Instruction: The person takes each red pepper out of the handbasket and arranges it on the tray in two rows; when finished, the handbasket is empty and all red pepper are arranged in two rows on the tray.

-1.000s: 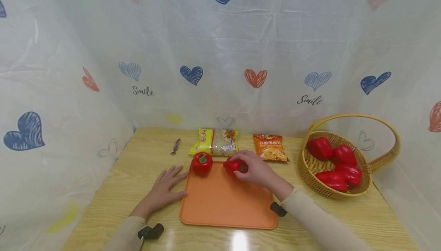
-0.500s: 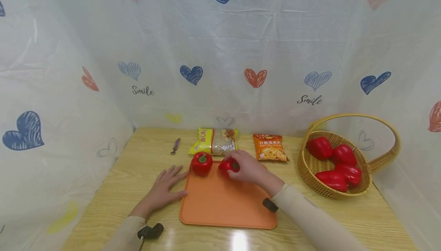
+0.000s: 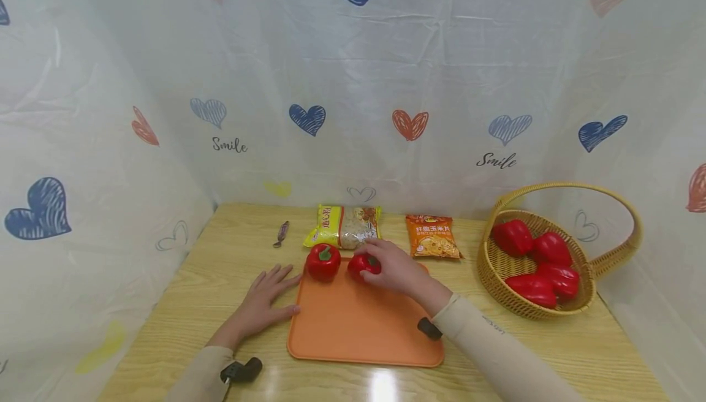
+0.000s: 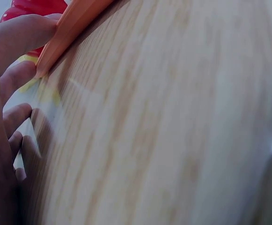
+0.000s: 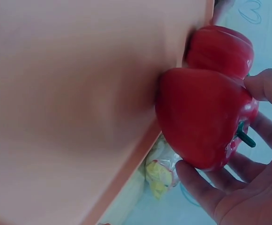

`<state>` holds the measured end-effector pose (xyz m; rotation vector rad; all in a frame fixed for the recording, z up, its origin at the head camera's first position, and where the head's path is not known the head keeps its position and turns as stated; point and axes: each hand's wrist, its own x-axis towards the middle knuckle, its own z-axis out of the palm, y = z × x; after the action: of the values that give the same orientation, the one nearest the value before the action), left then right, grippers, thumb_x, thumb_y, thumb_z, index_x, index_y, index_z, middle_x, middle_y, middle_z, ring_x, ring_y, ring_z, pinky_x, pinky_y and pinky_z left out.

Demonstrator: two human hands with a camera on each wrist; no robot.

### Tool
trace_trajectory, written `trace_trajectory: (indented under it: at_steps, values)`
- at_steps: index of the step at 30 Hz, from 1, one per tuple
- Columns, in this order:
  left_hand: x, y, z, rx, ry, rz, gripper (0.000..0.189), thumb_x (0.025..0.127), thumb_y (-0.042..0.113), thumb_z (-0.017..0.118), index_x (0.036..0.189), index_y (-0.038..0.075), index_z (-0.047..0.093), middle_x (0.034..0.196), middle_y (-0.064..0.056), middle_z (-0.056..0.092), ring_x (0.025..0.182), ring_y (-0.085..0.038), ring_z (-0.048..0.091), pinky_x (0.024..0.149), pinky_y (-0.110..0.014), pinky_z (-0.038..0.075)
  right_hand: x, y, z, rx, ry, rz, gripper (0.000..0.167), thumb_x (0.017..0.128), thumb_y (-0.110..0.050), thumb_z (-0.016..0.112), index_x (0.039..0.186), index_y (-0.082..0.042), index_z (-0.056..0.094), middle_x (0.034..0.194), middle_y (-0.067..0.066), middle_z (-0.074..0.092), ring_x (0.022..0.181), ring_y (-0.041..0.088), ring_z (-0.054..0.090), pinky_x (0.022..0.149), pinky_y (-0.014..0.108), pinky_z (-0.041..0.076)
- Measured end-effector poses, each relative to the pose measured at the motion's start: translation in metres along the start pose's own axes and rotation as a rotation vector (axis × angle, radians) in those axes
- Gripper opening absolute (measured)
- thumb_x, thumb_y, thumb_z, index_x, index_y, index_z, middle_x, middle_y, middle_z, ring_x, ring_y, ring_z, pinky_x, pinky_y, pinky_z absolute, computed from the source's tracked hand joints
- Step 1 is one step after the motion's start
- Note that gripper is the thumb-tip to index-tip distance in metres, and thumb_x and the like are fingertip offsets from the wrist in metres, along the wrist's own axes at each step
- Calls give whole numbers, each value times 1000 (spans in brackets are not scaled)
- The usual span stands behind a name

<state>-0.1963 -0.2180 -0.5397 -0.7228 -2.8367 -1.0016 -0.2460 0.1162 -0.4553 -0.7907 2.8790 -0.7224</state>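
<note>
My right hand [image 3: 394,271] holds a red bell pepper [image 5: 202,117] over the far part of the orange tray [image 3: 364,328], thumb on one side and fingers on the other. Its green stem faces the palm in the right wrist view. A second red bell pepper [image 3: 323,262] stands stem up at the tray's far left corner, just left of the held one. Flat on the table, my left hand [image 3: 261,305] has its fingers spread, with thumb and index fingertips at the tray's left edge. In the left wrist view its thumb [image 4: 28,35] touches the tray rim [image 4: 63,40].
Behind the tray lie a yellow noodle bag [image 3: 344,227] and an orange snack bag [image 3: 432,236]. A small purple-wrapped candy [image 3: 282,234] is at the far left. On the right, a wicker basket [image 3: 488,273] with a tall handle holds several red bell peppers.
My right hand has shifted left with its bell pepper, closer to the standing one. The pepper's stem has turned more upward. My left hand has stayed in place.
</note>
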Motion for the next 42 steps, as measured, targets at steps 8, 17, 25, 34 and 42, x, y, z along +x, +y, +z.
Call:
trace_trajectory:
  at_steps: [8, 17, 25, 34, 42]
  values:
    - [0, 0, 0, 0, -5, -4, 69, 90, 45, 74, 149, 15, 55, 159, -19, 39, 149, -48, 23, 119, -66, 6, 0, -1, 0, 11, 10, 1, 37, 88, -28, 78, 124, -25, 70, 132, 5, 57, 117, 25, 55, 95, 42, 56]
    - [1, -1, 0, -3, -2, -3, 69, 90, 47, 74, 149, 16, 55, 159, -19, 39, 150, -47, 23, 119, -66, 6, 7, -4, 0, -14, 20, -19, 46, 86, -25, 79, 128, -17, 63, 124, 3, 62, 115, 22, 56, 97, 40, 55]
    - [0, -4, 1, -10, 1, 6, 69, 90, 46, 75, 149, 17, 55, 159, -19, 39, 150, -47, 24, 119, -67, 6, 12, -5, 4, -41, 50, -88, 46, 88, -26, 76, 132, -16, 67, 127, 8, 55, 114, 25, 54, 98, 41, 53]
    - [0, -2, 0, -8, 1, -3, 69, 90, 46, 75, 149, 17, 55, 159, -19, 39, 150, -47, 24, 119, -66, 7, 16, -5, 11, -36, 61, -82, 52, 87, -24, 79, 135, -15, 62, 131, 6, 61, 124, 25, 54, 104, 41, 51]
    - [0, -3, 1, -8, 4, -1, 68, 90, 46, 75, 149, 17, 55, 159, -19, 39, 150, -47, 24, 119, -66, 7, 17, -7, 10, -50, 52, -60, 52, 86, -25, 79, 134, -16, 62, 130, 4, 62, 125, 24, 54, 106, 40, 49]
